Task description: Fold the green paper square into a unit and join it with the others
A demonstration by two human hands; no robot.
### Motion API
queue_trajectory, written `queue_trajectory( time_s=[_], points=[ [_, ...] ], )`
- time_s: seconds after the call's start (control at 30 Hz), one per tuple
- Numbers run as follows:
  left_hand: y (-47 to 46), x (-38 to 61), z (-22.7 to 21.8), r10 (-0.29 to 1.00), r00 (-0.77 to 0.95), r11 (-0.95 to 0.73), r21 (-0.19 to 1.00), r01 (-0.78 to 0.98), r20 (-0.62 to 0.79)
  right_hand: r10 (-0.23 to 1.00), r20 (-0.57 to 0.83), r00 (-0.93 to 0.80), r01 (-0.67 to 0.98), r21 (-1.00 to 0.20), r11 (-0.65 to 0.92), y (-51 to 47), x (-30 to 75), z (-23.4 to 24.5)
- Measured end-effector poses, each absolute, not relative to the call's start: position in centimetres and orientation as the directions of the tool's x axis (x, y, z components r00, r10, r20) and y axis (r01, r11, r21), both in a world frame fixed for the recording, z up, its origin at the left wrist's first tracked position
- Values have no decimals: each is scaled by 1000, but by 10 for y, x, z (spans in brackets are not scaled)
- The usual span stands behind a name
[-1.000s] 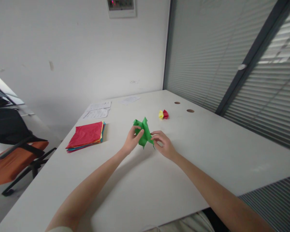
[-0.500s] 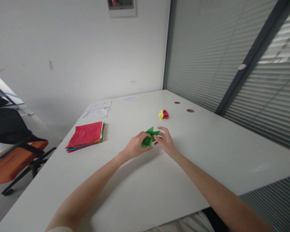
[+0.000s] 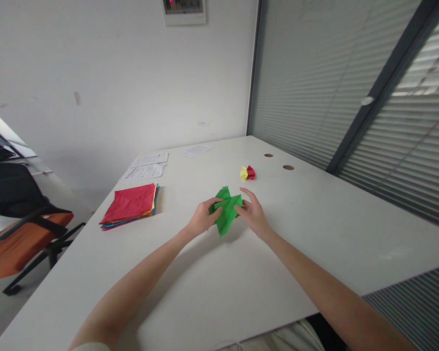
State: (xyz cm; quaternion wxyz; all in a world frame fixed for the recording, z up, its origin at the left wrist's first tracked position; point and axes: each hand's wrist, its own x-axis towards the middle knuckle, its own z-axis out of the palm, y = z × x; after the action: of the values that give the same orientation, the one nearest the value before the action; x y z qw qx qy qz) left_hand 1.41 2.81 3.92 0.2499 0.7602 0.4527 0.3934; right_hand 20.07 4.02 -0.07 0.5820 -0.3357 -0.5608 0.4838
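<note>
Green paper [image 3: 227, 215] turned, btwn LH [image 3: 202, 218] & RH [image 3: 255, 215].

At the left stands a chair [image 3: 25, 239] (its seat is orange, its back is black). Printed sheets [image 3: 146, 170] lie toward the far edge of the table [image 3: 190, 180], and blinds [image 3: 307, 97] hang on the right.

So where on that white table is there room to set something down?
Most room: the right side of the table, between the right arm and the blinds. A smaller patch lies between the red-topped paper stack and the left hand. Crowded: the middle, where it and the right hand hold green paper, and behind the stack, where printed sheets lie.
</note>
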Motion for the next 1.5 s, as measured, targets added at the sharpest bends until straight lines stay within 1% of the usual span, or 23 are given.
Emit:
queue_trajectory(
  time_s=[0.2, 0.43, 0.57, 0.67, 0.87, 1.03, 1.1, 1.13, 1.2, 1.3, 1.37, 1.43, 1.47, 1.5],
  points=[
    [28, 14, 40, 886, 306, -460, 753, 471, 349, 934, 325, -147, -175, -938, 299, 34, 199, 2],
    [27, 14, 40, 896, 320, -433, 762, 481, 308, 937, 345, -42, -179, -926, 333, 34, 201, 6],
    [26, 14, 42, 898, 307, -433, 753, 496, 314, 938, 345, -30, -180, -925, 334, 34, 201, 7],
    [26, 14, 42, 883, 347, -459, 741, 490, 317, 943, 331, -45, -201, -927, 316, 36, 200, 4],
    [26, 13, 39, 864, 410, -477, 735, 482, 292, 964, 257, -70, -249, -940, 233, 36, 199, 3],
    [22, 1, 62, 829, 495, -480, 786, 391, 260, 970, 242, -37, -260, -939, 224, 34, 201, 9],
    [21, -11, 75, 853, 455, -466, 766, 442, 256, 967, 252, -22, -252, -938, 239, 35, 203, 9],
    [20, -18, 81, 871, 436, -440, 752, 490, 225, 967, 255, -17, -249, -937, 243, 36, 204, 8],
    [18, -32, 87, 881, 465, -368, 742, 561, 85, 968, 252, -19, -247, -939, 240, 37, 205, 7],
    [6, -49, 84, 820, 557, -320, 704, 634, -130, 969, 244, -37, -257, -939, 227, 38, 205, 5],
    [-8, -56, 78, 702, 646, -292, 706, 645, -300, 969, 243, -47, -264, -938, 223, 38, 205, 4],
    [-26, -60, 71, 508, 718, -208, 741, 639, -476, 969, 240, -53, -268, -938, 218, 39, 206, 4],
    [-36, -62, 69, 413, 746, -164, 763, 625, -522, 970, 239, -55, -270, -938, 216, 39, 206, 5],
    [-46, -64, 68, 358, 770, -143, 783, 605, -528, 970, 237, -57, -271, -939, 213, 39, 207, 5]
  ],
)
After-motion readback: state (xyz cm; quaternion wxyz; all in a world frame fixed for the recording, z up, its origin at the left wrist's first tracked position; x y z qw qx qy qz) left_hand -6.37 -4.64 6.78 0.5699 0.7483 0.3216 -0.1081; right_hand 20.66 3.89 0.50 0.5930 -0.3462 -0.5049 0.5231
